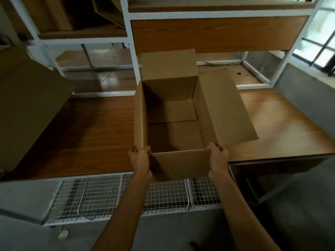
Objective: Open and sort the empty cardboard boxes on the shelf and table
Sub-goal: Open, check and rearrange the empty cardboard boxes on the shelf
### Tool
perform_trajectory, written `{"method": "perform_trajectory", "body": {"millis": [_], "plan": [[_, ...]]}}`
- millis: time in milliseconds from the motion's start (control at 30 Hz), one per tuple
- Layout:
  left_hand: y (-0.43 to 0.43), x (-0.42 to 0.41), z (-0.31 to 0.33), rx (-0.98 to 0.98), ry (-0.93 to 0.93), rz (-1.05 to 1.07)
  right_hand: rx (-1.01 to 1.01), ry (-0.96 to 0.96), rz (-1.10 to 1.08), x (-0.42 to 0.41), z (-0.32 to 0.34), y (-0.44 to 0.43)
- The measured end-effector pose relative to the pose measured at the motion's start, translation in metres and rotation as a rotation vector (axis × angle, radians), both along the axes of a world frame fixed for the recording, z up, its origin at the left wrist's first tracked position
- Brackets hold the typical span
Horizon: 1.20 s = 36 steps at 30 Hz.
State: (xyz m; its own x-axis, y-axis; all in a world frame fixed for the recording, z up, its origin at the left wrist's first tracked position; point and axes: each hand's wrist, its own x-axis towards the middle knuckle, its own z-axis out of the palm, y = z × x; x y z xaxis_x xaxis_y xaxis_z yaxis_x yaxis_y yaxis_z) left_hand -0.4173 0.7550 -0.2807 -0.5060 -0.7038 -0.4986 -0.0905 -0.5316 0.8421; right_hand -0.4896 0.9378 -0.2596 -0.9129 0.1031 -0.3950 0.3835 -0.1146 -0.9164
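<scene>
An open, empty brown cardboard box (174,113) stands upright on the wooden table (94,134), its far flap raised, its right flap spread out flat and its near flap hanging toward me. My left hand (140,160) grips the box's near left corner. My right hand (218,157) grips its near right corner. A second, larger cardboard box (27,105) sits tilted at the table's left end. More flattened cardboard (101,13) leans in the upper left bay of the white-framed shelf (126,33).
A wire-mesh rack (116,194) lies under the table's near edge on the grey floor. The white shelf frame with wooden boards stands along the far side of the table. A window (319,44) is at the upper right.
</scene>
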Motion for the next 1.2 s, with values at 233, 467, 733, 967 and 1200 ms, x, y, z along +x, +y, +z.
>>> {"method": "perform_trajectory", "body": {"millis": [233,467,733,967,1200], "plan": [[-0.041,0.124,0.047,-0.183,0.101,0.117,-0.146,0.104,0.108,0.099,0.037,-0.045],[-0.110,0.230,0.129,-0.445,0.154,0.195,-0.264,0.232,0.318,0.185,0.090,-0.108],[-0.180,0.289,0.214,-0.730,0.219,0.269,-0.304,0.337,0.440,0.225,0.168,-0.179],[-0.257,0.303,0.261,-0.883,0.187,0.348,-0.353,0.402,0.507,0.219,0.215,-0.273],[-0.367,0.297,0.296,-0.960,0.141,0.405,-0.426,0.466,0.585,0.195,0.249,-0.392]]}}
